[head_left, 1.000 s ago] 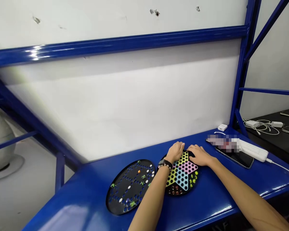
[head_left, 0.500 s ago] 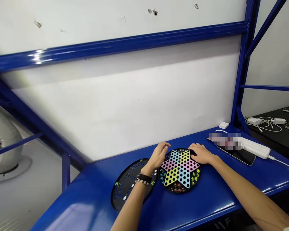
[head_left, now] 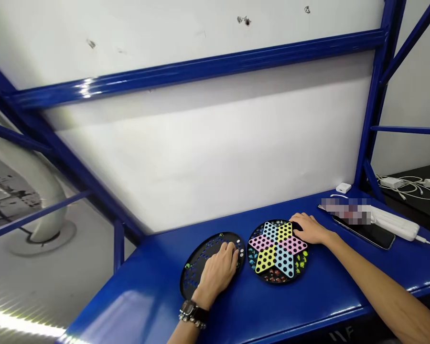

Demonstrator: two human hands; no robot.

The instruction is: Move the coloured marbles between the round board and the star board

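A round Chinese checkers board (head_left: 277, 248) lies flat, with a pastel star of holes and marbles in compartments around it. My right hand (head_left: 311, 228) grips its far right rim, thumb apart from the fingers. To the left is a shallow black round tray (head_left: 197, 260) with a pattern of holes or blue marks. Green-and-white marbles (head_left: 188, 266) and several white discs or spots (head_left: 241, 251) show near its rim. My left hand (head_left: 218, 270) is over the tray's right part, fingers curled down and together; its fingertips and anything in them are hidden.
Both round pieces rest on a blue table (head_left: 157, 277) against a white wall panel (head_left: 215, 157) with a blue metal frame (head_left: 200, 67). At the right lie a phone (head_left: 365, 234), a white power strip (head_left: 394, 223), a cable and a charger (head_left: 344, 188).
My left hand has moved from beside the board's left edge back and down onto the black tray, its fingers now curled. The right hand keeps its place on the board; the view has shifted slightly.
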